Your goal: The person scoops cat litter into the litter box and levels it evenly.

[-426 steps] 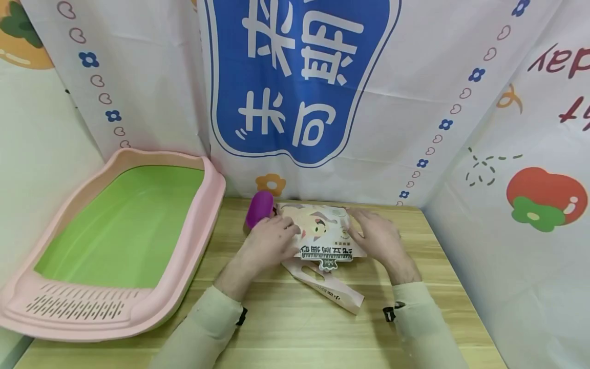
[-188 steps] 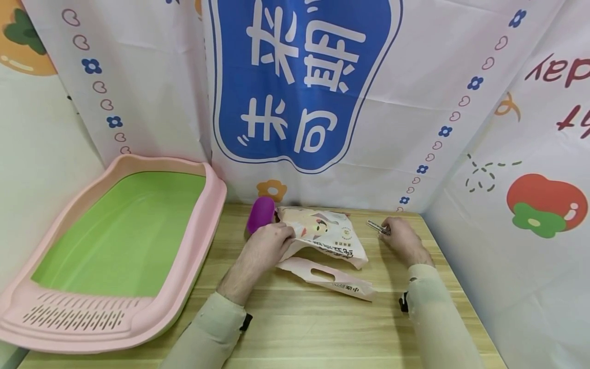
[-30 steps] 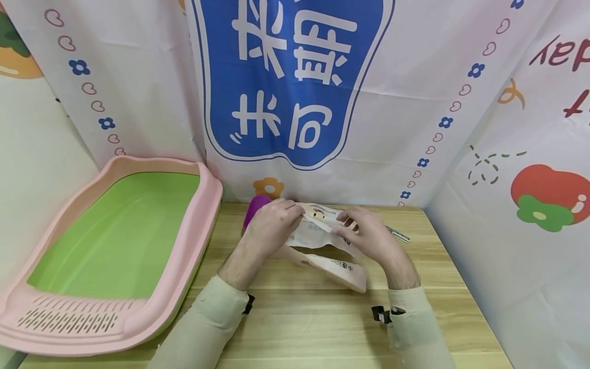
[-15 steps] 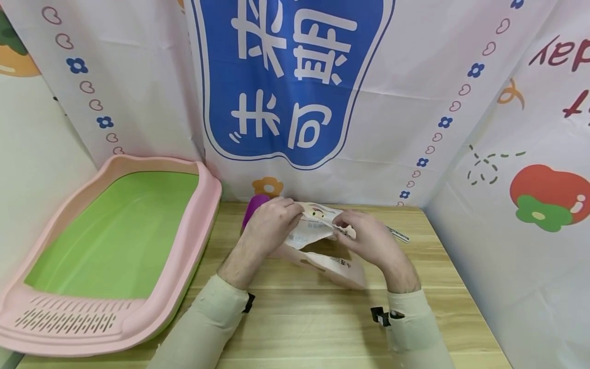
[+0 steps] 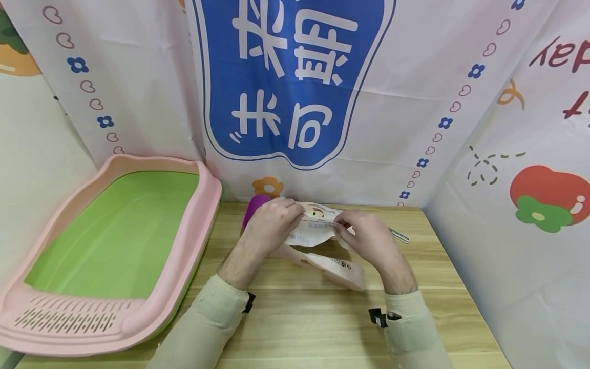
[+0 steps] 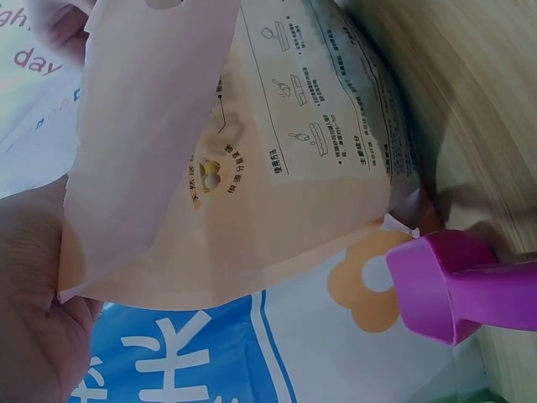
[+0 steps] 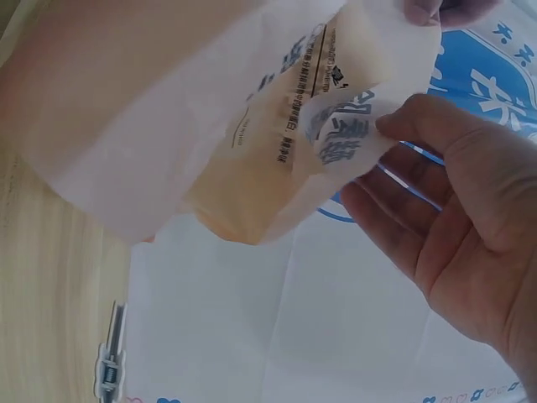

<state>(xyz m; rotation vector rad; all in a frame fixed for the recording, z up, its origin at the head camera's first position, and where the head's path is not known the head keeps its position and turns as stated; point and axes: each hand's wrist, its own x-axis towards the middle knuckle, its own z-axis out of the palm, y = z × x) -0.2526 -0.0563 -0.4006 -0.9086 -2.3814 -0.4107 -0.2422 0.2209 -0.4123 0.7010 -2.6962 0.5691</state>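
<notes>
At the far left of my head view I have a pink tray (image 5: 212,197) with a green inside, sitting on the wood-grained desk (image 5: 295,323), a slotted panel at its near end. Right of it I make out a purple scoop (image 6: 445,290), half covered by the left hand (image 5: 273,225) from above; the left wrist feed gives me its cup and handle just beside the bag. The left fingers are pinching the edge of that printed paper bag (image 5: 301,237), which lies at the back of the desk, near the hanging cloth (image 5: 152,77), directly between both hands. Its printed upper side is raised, and a dark gap shows under it; on the near side a pale panel (image 5: 343,274) with dark lettering slants out, though I cannot tell how it joins the rest. The right hand (image 5: 367,237) comes in from the other side, and on the right wrist feed I see thumb and fingers grasping the bag's rim. Past that hand, apart from the bag, a clip (image 5: 400,235) with a ruled edge lies on the desk, its inner end hidden from my head camera.
</notes>
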